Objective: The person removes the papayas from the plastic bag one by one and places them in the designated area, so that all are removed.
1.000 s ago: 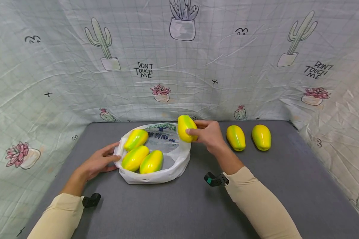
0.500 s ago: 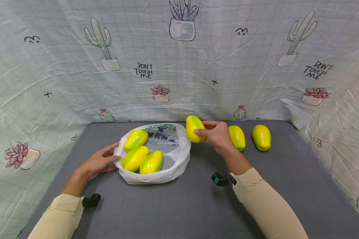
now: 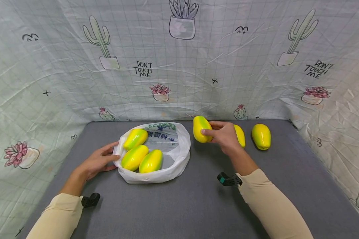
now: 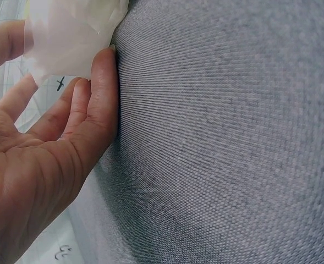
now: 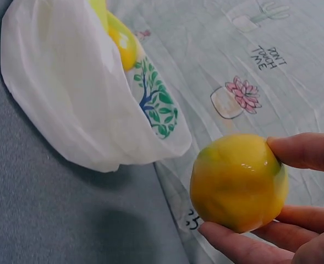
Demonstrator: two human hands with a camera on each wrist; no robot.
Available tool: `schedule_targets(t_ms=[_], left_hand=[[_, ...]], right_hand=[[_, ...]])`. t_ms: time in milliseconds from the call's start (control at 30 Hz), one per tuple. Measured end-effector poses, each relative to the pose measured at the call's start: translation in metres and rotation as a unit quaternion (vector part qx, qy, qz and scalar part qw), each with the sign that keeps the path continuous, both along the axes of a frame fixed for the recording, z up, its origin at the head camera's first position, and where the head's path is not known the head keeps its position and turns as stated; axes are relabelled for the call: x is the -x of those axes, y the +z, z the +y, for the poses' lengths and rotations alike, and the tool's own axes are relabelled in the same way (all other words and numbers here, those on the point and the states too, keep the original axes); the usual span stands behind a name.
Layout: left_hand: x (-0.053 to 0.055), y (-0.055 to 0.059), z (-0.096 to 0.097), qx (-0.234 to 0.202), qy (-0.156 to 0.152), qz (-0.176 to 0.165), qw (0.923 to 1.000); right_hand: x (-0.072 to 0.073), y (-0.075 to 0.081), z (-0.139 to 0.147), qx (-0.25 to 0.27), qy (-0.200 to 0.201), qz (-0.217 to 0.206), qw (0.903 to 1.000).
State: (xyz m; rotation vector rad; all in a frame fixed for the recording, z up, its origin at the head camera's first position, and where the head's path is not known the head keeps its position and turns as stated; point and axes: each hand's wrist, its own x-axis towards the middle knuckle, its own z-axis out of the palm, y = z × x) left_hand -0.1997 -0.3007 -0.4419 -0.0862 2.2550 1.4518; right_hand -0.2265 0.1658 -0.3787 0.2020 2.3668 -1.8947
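The fruit (image 3: pixel 201 128) is moving rightward, right hand (image 3: pixel 227 136)'s fingers (image 5: pixel 305 150) pinching it (left hand (image 3: pixel 98 161) loosely touching the bag (image 3: pixel 164 176)). Glossy skin is risking slips.

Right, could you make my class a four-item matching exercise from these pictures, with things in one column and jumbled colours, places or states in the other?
Things
1. white bag
2. left hand
3. right hand
4. tabletop

Descriptions
A. grips a yellow-green fruit
B. plain grey
C. touches the bag's side
D. contains three fruits

Pairs: 1-D, 2-C, 3-A, 4-B
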Motion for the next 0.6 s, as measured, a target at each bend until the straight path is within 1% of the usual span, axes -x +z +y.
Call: schedule_targets(t_ms=[333, 600], left_hand=[[0.000, 0.001, -0.001, 0.003, 0.006, -0.006, 1.0000], [0.001, 0.001, 0.000, 0.004, 0.003, -0.004, 1.0000]], right_hand=[[0.000, -0.004, 0.007, -0.013, -0.015, -0.009, 0.9998], [0.000, -0.008, 0.014, -0.018, -0.023, -0.007, 0.9996]])
